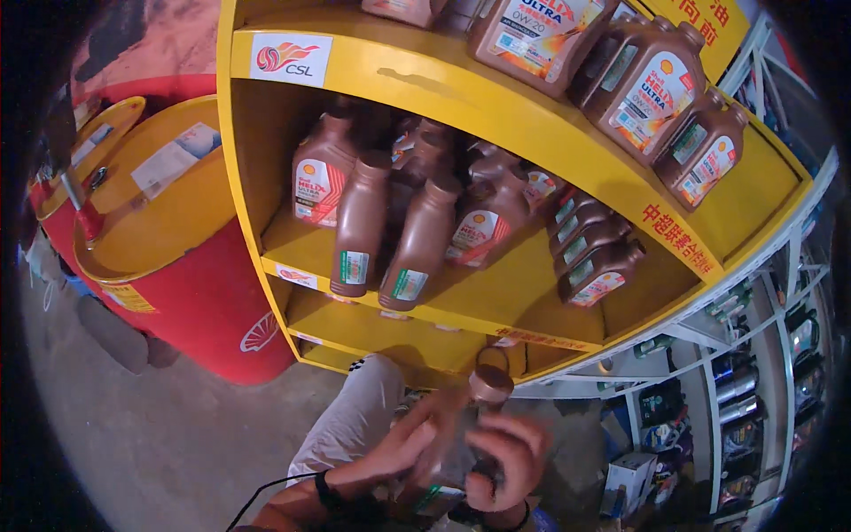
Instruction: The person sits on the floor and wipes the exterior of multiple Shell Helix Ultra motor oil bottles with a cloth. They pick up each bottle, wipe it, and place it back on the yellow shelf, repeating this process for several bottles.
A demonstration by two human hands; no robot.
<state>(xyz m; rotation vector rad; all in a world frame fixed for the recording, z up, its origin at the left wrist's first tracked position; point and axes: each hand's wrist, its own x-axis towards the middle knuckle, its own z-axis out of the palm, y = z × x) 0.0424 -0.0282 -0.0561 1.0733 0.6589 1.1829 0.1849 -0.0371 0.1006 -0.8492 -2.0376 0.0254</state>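
Note:
A brown oil bottle with a round screw cap (490,383) is in front of me, below the shelf, its body mostly hidden by my hands. My left hand (415,443) lies along its left side, the fingers stretched upward and smeared by motion. On the other side, the curled fingers of my right hand (510,450) close about the bottle. A greyish patch between the palms is too blurred to name. Beyond my hands, two brown bottles stand at the shelf's front edge, a left one (360,222) and a right one (420,244), with more behind them.
The yellow shelf unit (425,75) curves across the view, with large brown bottles (651,84) on its upper level. Red drums (191,257) with yellow lids stand at left. White metal racks (709,399) of bottles and a white box (629,483) are at right.

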